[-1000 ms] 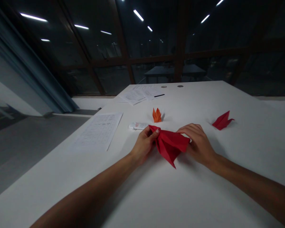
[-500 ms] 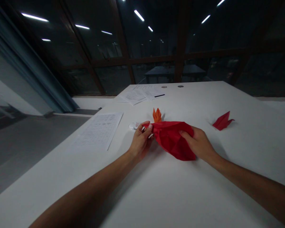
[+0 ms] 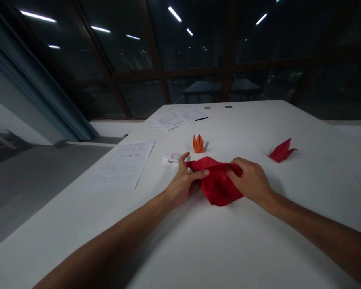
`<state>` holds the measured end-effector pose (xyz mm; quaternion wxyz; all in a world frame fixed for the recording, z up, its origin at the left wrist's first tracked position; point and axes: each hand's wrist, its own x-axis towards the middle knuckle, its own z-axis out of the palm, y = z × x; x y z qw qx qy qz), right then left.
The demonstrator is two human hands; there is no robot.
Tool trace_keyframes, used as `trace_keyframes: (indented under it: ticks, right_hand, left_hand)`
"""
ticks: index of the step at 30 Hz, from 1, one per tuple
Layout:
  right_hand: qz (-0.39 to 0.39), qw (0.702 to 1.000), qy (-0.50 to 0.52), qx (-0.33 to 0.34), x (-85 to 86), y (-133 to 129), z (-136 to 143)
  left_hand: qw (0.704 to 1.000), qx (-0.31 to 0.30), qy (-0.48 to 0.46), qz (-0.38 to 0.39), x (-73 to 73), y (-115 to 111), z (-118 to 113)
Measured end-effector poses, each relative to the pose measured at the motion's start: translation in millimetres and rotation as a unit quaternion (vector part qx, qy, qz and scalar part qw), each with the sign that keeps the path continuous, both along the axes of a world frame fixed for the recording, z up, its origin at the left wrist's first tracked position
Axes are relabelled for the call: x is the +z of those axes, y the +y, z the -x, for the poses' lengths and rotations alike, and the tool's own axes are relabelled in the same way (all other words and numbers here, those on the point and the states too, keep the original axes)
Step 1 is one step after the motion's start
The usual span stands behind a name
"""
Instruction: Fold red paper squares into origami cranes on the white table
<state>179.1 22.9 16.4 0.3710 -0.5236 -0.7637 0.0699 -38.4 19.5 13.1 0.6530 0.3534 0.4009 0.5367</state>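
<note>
A large sheet of red paper [image 3: 218,186], creased and partly folded, is held between my two hands above the white table. My left hand [image 3: 183,181] has its thumb laid on the paper's left part and its index finger raised; the other fingers are hidden behind or under the sheet. At the right edge, my right hand [image 3: 254,180] grips the paper between thumb and curled fingers. Just beyond the sheet stands a small orange folded-paper figure [image 3: 198,144]. A white oval object with red print [image 3: 170,157] lies beside my left fingertips.
A red paper crane [image 3: 282,151] sits on the white table [image 3: 228,249] to the right. Printed sheets lie at the left [image 3: 124,164] and farther back [image 3: 171,119], with a dark strip [image 3: 201,119] beside them. Two round discs are near the far edge.
My left thumb has moved from pinching the paper's left tip onto its face, and the index finger has lifted. The sheet has tilted and bunched, and my right fingers have shifted along its upper edge.
</note>
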Motion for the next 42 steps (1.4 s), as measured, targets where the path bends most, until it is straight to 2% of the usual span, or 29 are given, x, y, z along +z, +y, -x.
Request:
trace_keyframes:
  ticks: [4,10,15,19,23,30,37,42]
  right_hand:
    - [0.015,1.000,0.005,0.007,0.3,-0.2,-1.9]
    - [0.060,0.997,0.058,0.009,-3.8,3.8,-5.1]
    - [0.072,0.994,0.074,0.022,-5.7,4.0,-5.1]
    - [0.068,0.993,0.083,0.039,-6.3,3.9,-4.9]
    - [0.091,0.987,0.128,0.032,-7.1,7.5,-6.0]
    - [0.154,0.961,0.231,-0.005,-13.1,22.0,-10.2]
    - [0.272,0.894,0.355,0.000,-24.4,28.4,-11.6]
    - [0.301,0.860,0.413,-0.005,-23.9,31.7,-12.2]
  left_hand:
    - [0.999,-0.024,0.033,-0.020,-2.7,0.1,1.4]
    - [0.991,0.033,0.127,-0.008,-6.4,4.2,4.2]
    - [0.976,0.063,0.204,-0.046,-10.1,6.1,3.5]
    - [0.973,0.064,0.206,-0.083,-14.9,10.5,6.2]
    - [0.973,0.104,0.184,-0.096,-16.4,15.4,8.0]
    - [0.976,0.159,0.126,-0.076,-17.8,19.8,8.5]
    - [0.975,0.164,0.121,-0.085,-14.4,17.7,9.4]
    - [0.972,0.161,0.139,-0.104,-14.6,18.0,10.5]
